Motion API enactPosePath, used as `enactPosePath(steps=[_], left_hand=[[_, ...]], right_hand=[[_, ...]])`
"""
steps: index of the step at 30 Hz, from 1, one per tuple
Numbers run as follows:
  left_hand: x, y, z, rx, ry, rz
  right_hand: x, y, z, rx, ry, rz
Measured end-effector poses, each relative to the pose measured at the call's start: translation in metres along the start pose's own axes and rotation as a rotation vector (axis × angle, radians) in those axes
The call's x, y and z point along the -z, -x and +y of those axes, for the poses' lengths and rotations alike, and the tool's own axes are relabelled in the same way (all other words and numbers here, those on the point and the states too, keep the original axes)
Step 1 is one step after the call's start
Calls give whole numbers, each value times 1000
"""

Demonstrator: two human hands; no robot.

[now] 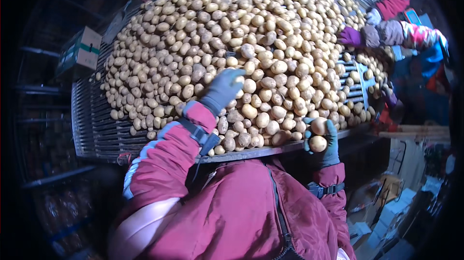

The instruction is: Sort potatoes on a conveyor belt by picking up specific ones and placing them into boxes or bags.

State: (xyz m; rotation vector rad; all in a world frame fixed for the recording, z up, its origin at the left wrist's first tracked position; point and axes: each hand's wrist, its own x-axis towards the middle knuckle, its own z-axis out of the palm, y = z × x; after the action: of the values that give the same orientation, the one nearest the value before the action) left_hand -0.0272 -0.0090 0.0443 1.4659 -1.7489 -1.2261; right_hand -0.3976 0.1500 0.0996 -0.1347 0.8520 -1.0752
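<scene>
A broad heap of potatoes (pixel 174 57) covers a slatted metal sorting table (pixel 94 122) before me. My left hand (pixel 226 87), in a grey-blue glove, reaches over the middle of the heap with its fingers bent around a small potato (pixel 238 80). At the table's near edge, my right hand (pixel 324 142), in a grey-green glove, is turned up and holds two potatoes, one (pixel 319 126) above the other (pixel 318 144). Loose potatoes lie close to both hands.
A cardboard box (pixel 87 47) with a green stripe stands at the table's left end. At the right, a co-worker's purple-gloved hand (pixel 350 36) and another person's white-gloved hand (pixel 373 17) are at the heap's edge. Boxes (pixel 393 211) stand on the lower right.
</scene>
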Motion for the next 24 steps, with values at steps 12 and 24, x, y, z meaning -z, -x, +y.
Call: enactPosePath(steps=[12,24], left_hand=[[-2,-6,-21,-178,-305,-98],[-27,7,-23,-375,-454,43]], right_hand=[[86,91,-16,415,-28,444],[242,169,-98,450,772,1293]])
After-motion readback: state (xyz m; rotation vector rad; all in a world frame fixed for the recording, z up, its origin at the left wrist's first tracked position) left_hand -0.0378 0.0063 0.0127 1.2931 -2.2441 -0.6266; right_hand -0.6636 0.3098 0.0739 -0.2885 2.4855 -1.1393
